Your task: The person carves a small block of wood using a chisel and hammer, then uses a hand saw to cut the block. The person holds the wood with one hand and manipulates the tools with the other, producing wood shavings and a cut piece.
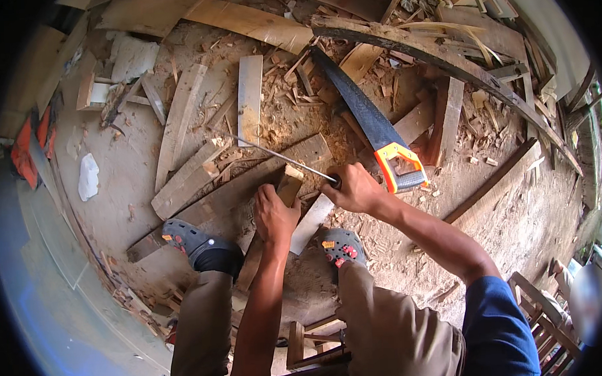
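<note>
Between my feet: left hand [274,213] clamps small wood block [289,186], right hand [356,189] grips thin metal rod [279,157] laid across it. Shaping just begun; handsaw [372,128] lies unused beside.

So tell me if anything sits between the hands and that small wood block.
Nothing visible does. The left hand already grips the wood block, and the right hand holds a thin metal rod laid over its top. The handsaw lies off to the right, clear of both.
</note>
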Tool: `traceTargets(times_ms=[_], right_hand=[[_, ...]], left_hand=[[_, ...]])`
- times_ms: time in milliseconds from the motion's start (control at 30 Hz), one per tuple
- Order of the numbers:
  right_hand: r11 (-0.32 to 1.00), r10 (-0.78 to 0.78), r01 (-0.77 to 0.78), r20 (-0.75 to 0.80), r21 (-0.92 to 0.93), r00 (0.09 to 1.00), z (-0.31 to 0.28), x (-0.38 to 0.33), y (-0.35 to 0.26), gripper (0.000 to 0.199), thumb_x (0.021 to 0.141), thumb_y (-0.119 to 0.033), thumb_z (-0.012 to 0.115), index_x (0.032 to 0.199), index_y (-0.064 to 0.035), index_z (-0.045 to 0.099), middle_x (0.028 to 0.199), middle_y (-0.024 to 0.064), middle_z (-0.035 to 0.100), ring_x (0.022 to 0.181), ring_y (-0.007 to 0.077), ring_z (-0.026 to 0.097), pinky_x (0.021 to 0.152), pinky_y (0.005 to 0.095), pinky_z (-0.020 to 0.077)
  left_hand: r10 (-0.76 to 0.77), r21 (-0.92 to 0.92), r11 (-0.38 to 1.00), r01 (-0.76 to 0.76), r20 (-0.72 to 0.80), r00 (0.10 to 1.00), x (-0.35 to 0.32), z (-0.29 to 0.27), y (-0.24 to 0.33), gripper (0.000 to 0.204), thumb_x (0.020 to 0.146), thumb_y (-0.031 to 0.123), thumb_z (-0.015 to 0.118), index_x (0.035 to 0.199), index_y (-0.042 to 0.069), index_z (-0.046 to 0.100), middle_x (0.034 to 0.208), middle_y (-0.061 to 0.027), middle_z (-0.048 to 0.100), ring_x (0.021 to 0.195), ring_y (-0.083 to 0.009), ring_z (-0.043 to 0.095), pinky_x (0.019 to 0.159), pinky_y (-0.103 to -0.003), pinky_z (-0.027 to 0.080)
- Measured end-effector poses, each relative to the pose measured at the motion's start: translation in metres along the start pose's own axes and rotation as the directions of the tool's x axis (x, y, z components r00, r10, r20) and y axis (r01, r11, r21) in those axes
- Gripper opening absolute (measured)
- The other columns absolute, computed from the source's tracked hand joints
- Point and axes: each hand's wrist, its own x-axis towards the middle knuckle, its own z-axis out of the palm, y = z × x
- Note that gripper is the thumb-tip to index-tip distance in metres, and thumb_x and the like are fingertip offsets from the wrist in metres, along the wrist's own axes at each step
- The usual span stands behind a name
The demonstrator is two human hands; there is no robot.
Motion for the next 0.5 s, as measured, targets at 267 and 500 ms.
traceTargets(times_ms=[267,500], right_hand=[[0.994,0.08,-0.079,0.015,-0.07,0.997,0.007,0.006,0.024,0.035,0.086,-0.029,0.065,0.089,0.0049,0.071,0.074,0.0318,0.065,0.074,0.0475,0.069,0.071,0.0516,0.0574],[0.997,0.04,-0.035,-0.071,0.065,0.997,0.039,-0.012,0.044,0.035,0.085,-0.026,0.067,0.08,0.0078,0.069,0.066,0.0303,0.063,0.068,0.0468,0.069,0.067,0.05,0.0575]], left_hand=[[0.034,0.001,0.999,-0.034,-0.022,0.999,-0.003,0.005,-0.002,0.054,0.071,0.023,0.085,0.106,0.0,0.05,0.102,-0.0202,0.058,0.102,-0.0415,0.06,0.087,-0.05,0.051],[0.058,-0.085,0.995,-0.059,-0.023,0.998,0.003,0.002,0.0,0.054,0.074,0.031,0.087,0.101,0.0,0.053,0.098,-0.0215,0.059,0.1,-0.0431,0.06,0.084,-0.052,0.049]])
